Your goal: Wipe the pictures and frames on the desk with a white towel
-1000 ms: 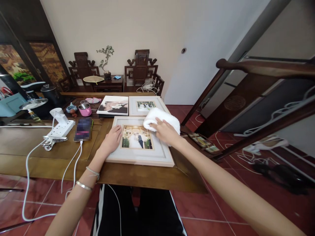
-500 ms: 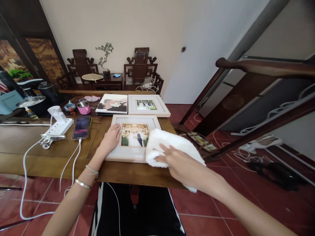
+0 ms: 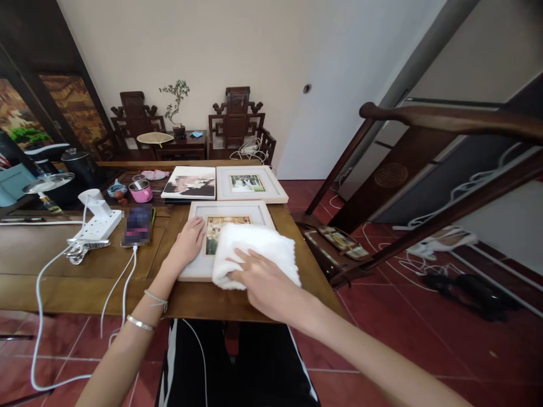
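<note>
A pale wooden picture frame [image 3: 194,273] lies flat near the front edge of the table, with a photo [image 3: 212,229] in its middle. On the frame's left side rests my left hand [image 3: 189,240], its fingers laid flat and holding nothing. My right hand [image 3: 258,277] presses a fluffy white cloth [image 3: 254,240] onto the frame's lower right part, fingers gripping a fold of it. The cloth hides the right part of the photo. Behind lie a second framed photo [image 3: 271,191] and a white-edged picture [image 3: 190,182] on a dark item.
To the left are a phone [image 3: 138,225] on a charging cable, a power strip [image 3: 99,226], a pink cup [image 3: 141,191] and a glass lid [image 3: 48,182]. A dark wooden chair [image 3: 390,164] stands at the right. White cables hang over the table's front edge.
My right hand and the cloth have moved left across the frame, now covering more of the photo. My left hand stays on the frame's left side. The view has shifted slightly.
</note>
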A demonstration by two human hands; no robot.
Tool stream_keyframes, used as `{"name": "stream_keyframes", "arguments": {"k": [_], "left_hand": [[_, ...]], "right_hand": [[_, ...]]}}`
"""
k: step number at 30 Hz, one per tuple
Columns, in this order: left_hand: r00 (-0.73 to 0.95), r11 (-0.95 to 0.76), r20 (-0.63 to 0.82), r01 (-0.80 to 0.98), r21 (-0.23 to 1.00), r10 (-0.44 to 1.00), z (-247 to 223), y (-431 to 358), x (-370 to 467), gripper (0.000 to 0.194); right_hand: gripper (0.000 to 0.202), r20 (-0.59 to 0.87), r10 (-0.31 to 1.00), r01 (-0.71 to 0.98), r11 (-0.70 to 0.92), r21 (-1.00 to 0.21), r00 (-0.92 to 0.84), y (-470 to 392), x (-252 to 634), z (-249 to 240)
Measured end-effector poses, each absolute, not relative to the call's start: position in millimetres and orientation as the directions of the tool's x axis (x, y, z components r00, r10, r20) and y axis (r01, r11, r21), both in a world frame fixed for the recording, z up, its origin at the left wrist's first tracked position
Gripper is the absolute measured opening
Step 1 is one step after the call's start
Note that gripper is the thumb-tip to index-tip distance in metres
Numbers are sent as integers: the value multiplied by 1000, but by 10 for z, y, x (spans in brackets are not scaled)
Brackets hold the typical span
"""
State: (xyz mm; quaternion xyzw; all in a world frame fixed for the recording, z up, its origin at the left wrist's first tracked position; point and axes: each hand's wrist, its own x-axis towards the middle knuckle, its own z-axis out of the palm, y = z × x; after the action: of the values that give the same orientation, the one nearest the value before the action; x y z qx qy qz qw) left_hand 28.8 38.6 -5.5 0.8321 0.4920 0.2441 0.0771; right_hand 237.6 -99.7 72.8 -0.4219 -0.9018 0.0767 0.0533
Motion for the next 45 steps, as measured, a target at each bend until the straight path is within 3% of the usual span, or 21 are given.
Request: {"name": "stream_keyframes", "arguments": {"k": [8, 18, 23, 28, 35, 39, 45], "left_hand": [[432, -528, 318, 774, 349, 844, -49, 390, 297, 40], [429, -523, 311, 769, 368, 848, -27, 381, 298, 39], [404, -506, 319, 775, 379, 857, -30, 375, 299, 40], [405, -494, 294, 787, 370, 866, -13, 351, 323, 42], [444, -517, 278, 798, 311, 852, 2, 332, 325, 44], [467, -538, 280, 787, 300, 839, 15, 338, 316, 44], [472, -549, 291, 775, 314, 832, 44, 328, 320, 43]], "right_hand": [[62, -17, 898, 898, 439, -27, -439, -1100, 3058, 696], [57, 135, 934, 943, 325, 64, -331, 155, 2990, 560], [49, 116, 898, 905, 416, 84, -424, 220, 2843, 523], [53, -3, 808, 807, 589, -41, -590, -455, 2889, 700], [63, -162, 753, 767, 603, -220, -638, -1181, 2842, 1011], [67, -107, 817, 821, 551, -151, -567, -868, 2774, 812], [68, 119, 873, 880, 472, 42, -474, 54, 2813, 487]]}}
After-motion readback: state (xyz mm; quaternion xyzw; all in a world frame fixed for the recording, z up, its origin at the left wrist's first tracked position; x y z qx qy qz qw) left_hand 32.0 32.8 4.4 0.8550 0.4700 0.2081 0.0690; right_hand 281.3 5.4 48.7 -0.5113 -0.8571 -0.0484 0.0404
